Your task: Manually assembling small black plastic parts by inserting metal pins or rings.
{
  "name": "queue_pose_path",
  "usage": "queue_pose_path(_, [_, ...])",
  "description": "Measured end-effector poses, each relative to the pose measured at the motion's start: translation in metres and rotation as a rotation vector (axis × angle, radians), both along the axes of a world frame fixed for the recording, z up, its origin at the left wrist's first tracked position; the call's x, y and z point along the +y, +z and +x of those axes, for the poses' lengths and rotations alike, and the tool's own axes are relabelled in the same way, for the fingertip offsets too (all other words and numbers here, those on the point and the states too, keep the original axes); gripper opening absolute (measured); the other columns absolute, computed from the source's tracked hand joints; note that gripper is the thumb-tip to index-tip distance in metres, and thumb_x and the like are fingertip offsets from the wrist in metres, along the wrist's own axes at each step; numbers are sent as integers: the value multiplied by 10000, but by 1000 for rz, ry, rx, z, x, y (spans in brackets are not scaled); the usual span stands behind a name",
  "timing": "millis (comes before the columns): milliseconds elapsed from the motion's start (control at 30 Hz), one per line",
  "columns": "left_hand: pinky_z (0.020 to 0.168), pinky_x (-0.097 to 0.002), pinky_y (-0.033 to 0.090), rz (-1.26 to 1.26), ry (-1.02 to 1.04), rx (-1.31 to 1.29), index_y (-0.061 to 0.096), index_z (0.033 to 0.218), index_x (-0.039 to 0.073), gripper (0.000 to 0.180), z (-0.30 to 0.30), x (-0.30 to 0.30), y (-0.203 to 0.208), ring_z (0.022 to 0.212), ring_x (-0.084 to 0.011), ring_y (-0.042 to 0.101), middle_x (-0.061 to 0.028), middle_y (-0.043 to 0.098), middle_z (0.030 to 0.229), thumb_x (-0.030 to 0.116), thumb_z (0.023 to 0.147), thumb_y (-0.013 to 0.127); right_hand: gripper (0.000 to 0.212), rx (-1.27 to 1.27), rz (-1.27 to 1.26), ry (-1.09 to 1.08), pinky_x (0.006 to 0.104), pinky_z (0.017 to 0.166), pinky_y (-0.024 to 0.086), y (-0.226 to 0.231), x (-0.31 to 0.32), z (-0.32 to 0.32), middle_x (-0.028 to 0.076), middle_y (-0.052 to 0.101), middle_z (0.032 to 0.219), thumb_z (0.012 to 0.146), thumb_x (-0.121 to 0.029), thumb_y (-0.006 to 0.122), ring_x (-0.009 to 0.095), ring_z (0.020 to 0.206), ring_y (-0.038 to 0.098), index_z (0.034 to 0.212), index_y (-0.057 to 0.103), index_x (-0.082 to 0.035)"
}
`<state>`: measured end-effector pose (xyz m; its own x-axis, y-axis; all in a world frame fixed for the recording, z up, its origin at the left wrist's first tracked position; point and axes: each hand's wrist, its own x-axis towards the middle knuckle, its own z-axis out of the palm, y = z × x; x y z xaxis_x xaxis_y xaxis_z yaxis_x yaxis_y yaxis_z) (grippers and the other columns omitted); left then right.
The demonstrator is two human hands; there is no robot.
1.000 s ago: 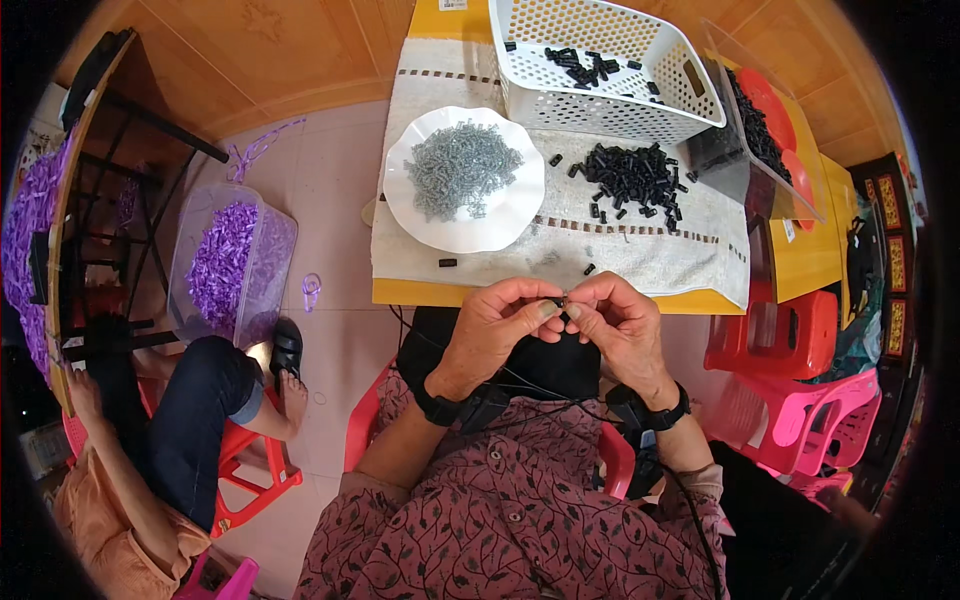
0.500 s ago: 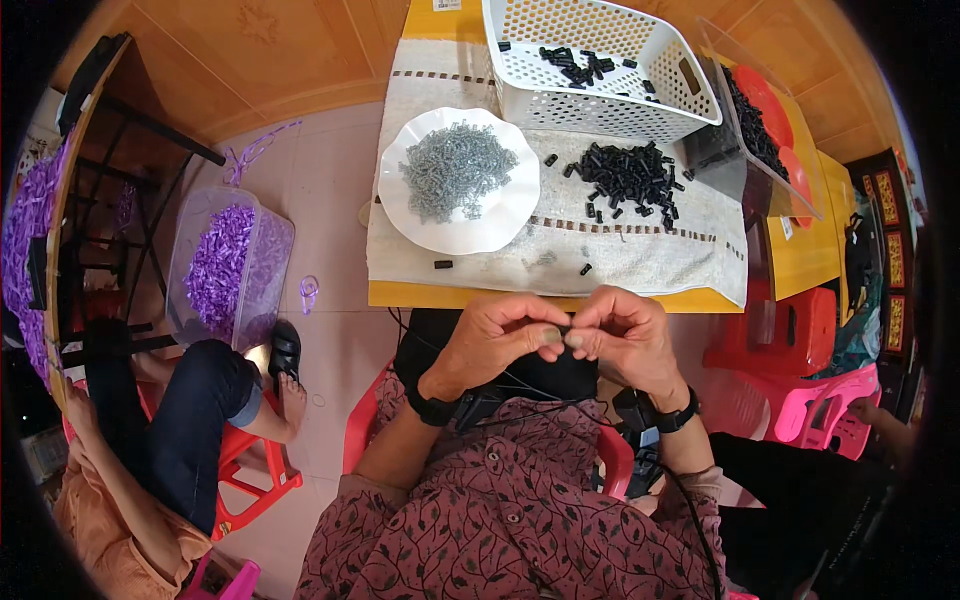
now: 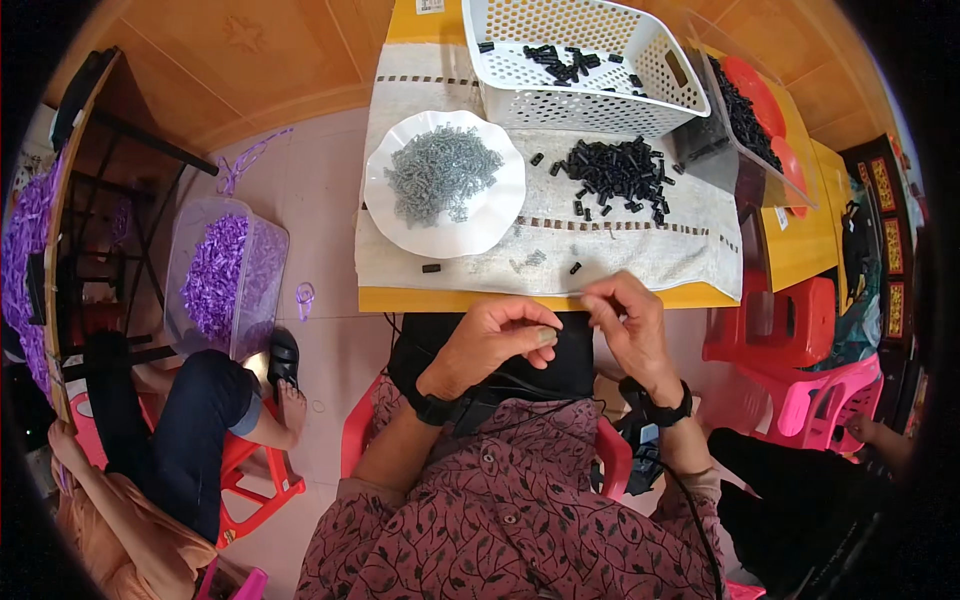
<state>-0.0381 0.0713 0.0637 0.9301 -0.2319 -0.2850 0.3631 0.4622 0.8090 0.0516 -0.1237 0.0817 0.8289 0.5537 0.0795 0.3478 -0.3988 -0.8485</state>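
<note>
My left hand (image 3: 500, 342) is over my lap, just off the table's front edge, thumb and fingertips pressed together. Whatever they pinch, if anything, is hidden. At the table edge, my right hand (image 3: 634, 328) has its thumb and fingers loosely curved and apart, with nothing visible between them. Just beyond its fingertips lies a small black cylindrical piece (image 3: 575, 268) on the cloth. Another black piece (image 3: 431, 268) lies farther left. A white scalloped plate (image 3: 390, 235) holds many small clear grey pieces (image 3: 440, 175). To its right is a heap of black pieces (image 3: 617, 175).
A white perforated basket (image 3: 600, 110) with black pieces stands at the back. Beside it is a clear bin (image 3: 745, 160) of black pieces. Left on the floor sits a tub (image 3: 262, 270) of purple pieces, near a seated person's leg (image 3: 190, 420). Red stools (image 3: 775, 325) stand right.
My right hand has parted from my left, moving slightly right and up toward the table edge, its fingers loosening. My left hand stays nearly in place. The view has shifted slightly.
</note>
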Motion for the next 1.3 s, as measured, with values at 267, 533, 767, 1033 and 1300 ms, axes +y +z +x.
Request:
queue_pose_path(267, [631, -223, 522, -55, 89, 73, 616, 1032, -21, 160, 1, -2, -9, 729, -133, 648, -79, 651, 843, 61, 901, 573, 155, -297, -132, -25, 331, 545, 462, -9, 10, 16, 120, 562, 790, 802, 40, 617, 255, 616, 580, 937, 643, -32])
queue_pose_path(533, [690, -281, 560, -230, 191, 36, 593, 1088, -44, 195, 2, -2, -15, 780, -180, 653, -121, 642, 919, 25, 913, 542, 189, -347, -206, -4, 349, 562, 477, -18, 12, 24, 131, 550, 817, 781, 51, 620, 300, 623, 588, 942, 642, -45])
queue_pose_path(767, [712, -291, 556, -273, 207, 7, 580, 1119, -44, 218, 0, -2, -12, 798, -186, 652, -123, 639, 939, 38, 925, 526, 107, 274, 108, -83, 261, 574, 493, -5, 7, 11, 56, 622, 815, 871, -21, 601, 147, 668, 624, 973, 606, 8])
queue_pose_path(1033, [712, -295, 553, -291, 225, -12, 574, 1112, -42, 208, -2, -5, -10, 794, -185, 649, -120, 637, 942, 39, 928, 521, 133, 587, 247, -53, 193, 559, 487, 22, 6, -3, 41, 638, 807, 880, -17, 602, 83, 675, 615, 1007, 612, 17])
queue_pose_path(1300, [716, -290, 550, -294, 223, -26, 572, 1124, -42, 219, -3, -6, -7, 792, -179, 647, -120, 639, 944, 46, 928, 527, 130, 607, 256, -60, 190, 550, 489, 32, 10, -12, 45, 645, 806, 855, 5, 616, 78, 667, 619, 985, 617, 17])
